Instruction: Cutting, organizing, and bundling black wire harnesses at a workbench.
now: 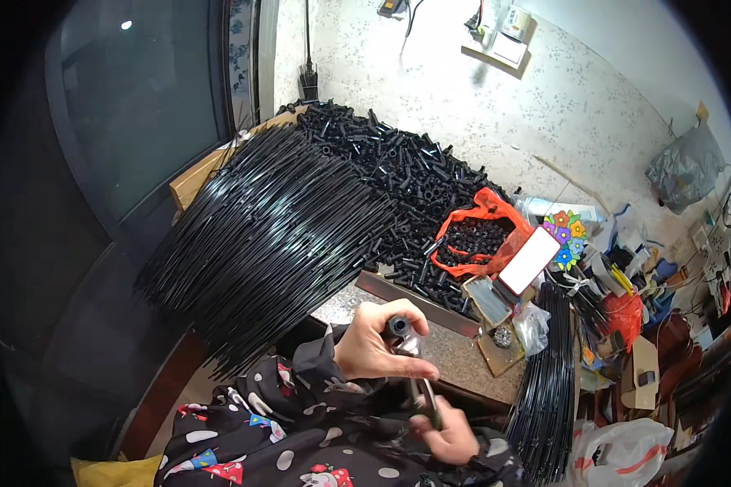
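My left hand (364, 345) is curled round a short black hollow tube (397, 326), its round open end facing up between thumb and forefinger. Just below and to the right, my right hand (453, 438) is closed on a slim dark rod-like thing (427, 403), which points up toward the left hand. Motion smears it, so its kind is unclear. Beyond the hands, a heap of short black tubes (406, 162) covers the back of the worktop. A broad sheaf of long thin black rods (260, 235) lies at the left, hanging over the front edge.
A red plastic bag (508, 258) of small black parts sits on the heap's right, beside a white-screened phone (530, 260). A low bar (418, 303) edges the speckled worktop (455, 357). Another bundle of black rods (542, 390) hangs at the right, near a white bag (625, 450).
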Demonstrator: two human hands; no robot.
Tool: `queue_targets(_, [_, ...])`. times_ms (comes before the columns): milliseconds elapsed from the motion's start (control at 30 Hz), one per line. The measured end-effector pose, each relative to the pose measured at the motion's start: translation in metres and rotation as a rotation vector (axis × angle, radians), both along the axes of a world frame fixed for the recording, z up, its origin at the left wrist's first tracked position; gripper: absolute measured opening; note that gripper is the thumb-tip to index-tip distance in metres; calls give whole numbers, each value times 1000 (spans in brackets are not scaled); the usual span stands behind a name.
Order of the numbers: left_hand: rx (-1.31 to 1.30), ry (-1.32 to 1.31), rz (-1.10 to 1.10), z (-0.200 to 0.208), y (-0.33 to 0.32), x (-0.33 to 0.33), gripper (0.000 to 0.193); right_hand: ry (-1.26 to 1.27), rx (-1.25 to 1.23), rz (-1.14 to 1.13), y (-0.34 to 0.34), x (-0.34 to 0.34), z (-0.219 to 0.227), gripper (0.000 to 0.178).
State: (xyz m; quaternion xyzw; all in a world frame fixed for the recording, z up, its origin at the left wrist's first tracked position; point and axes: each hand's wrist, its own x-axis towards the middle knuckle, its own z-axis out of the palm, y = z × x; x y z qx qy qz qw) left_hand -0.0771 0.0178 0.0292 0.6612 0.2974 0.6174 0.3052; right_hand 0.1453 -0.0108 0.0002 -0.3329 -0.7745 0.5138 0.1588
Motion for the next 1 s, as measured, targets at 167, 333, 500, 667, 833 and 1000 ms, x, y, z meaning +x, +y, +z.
queue_targets(167, [-50,-44,85,0,-5,7,33,248,-742,79,6,0,15,48])
queue_targets(333, [-148,-105,102,-3,-7,10,26,229,-858,74,11,2,16,47])
queue_targets(500, [-144,-125,198,-15,3,26,16,169,-618,-82,-3,-11,-9,18])
queue_targets(667, [-308,-386,216,-27,10,42,30,101,-102,-198,26,-13,-21,21])
queue_targets(833, [-264,-248,173,-41,19,34,44,-92,890,-631,182,42,-64,40])
queue_targets(1000, [-246,-211,158,-48,23,33,44,-450,1304,-717,264,84,-43,39])
